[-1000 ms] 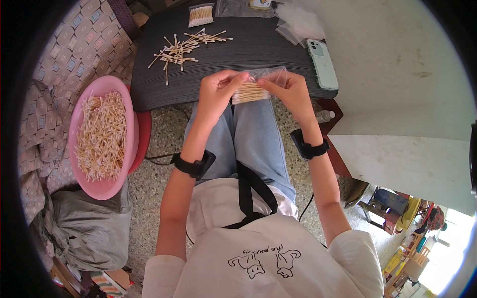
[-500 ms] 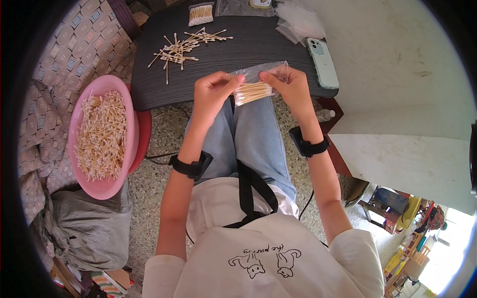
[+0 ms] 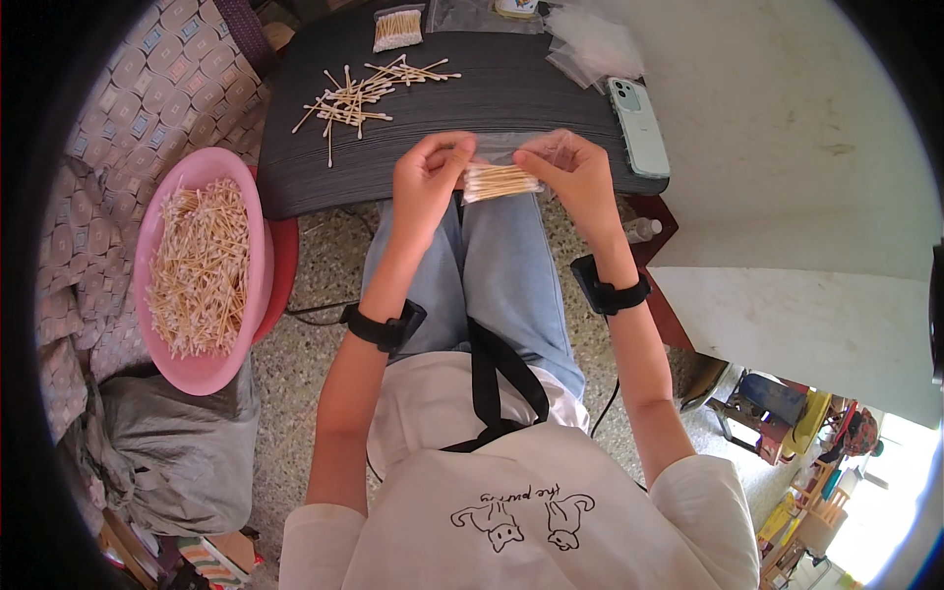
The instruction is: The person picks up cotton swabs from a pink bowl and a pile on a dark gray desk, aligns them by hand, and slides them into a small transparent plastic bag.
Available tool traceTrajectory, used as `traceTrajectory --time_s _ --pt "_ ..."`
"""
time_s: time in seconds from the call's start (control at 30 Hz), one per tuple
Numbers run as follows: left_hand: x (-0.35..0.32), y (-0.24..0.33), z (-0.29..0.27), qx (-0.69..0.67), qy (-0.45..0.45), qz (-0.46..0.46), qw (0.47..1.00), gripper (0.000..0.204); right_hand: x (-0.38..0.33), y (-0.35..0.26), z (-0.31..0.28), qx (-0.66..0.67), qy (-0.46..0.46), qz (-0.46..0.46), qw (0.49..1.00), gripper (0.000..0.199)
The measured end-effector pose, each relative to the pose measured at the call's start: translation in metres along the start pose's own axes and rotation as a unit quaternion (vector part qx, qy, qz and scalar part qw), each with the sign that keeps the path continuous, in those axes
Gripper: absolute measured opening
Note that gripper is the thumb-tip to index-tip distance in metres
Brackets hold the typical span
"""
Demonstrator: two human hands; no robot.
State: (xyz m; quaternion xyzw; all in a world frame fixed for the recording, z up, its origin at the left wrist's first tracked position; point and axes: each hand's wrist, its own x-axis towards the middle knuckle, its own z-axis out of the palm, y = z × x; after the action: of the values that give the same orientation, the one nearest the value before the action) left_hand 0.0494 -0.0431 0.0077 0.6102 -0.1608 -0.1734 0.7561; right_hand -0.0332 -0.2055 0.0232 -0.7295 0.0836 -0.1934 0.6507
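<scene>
Between my hands, over the near edge of the dark table, is a clear plastic bag (image 3: 499, 147) with a bundle of cotton swabs (image 3: 501, 182) lying sideways inside it. My left hand (image 3: 433, 172) pinches the bag's upper left corner between thumb and fingers. At the right, my right hand (image 3: 575, 169) grips the other side, its thumb against the plastic just above the swabs. Loose cotton swabs (image 3: 354, 98) lie scattered on the table beyond my left hand. A filled bag of cotton swabs (image 3: 398, 28) rests at the far edge.
A pink basin (image 3: 147, 280) heaped with cotton swabs stands left of the table (image 3: 501, 84). Empty clear bags (image 3: 595, 44) lie at the far right, near a pale green phone (image 3: 639, 128). A wall (image 3: 767, 147) rises along the right side.
My left hand has shifted slightly right and turned, its thumb now higher on the bag's corner. The bag's top edge has tipped, and the swab bundle lies more level.
</scene>
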Motion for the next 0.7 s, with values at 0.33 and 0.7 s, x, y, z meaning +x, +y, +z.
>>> traceTrajectory --time_s 0.33,0.7 --pt "0.003 -0.005 -0.001 -0.097 0.019 -0.009 0.995 0.02 0.0 -0.003 0.002 0.078 0.017 0.048 0.996 0.013" --pt "0.005 -0.013 0.001 0.051 0.098 0.114 0.987 0.02 -0.004 -0.006 -0.005 0.098 -0.027 0.111 0.989 0.023"
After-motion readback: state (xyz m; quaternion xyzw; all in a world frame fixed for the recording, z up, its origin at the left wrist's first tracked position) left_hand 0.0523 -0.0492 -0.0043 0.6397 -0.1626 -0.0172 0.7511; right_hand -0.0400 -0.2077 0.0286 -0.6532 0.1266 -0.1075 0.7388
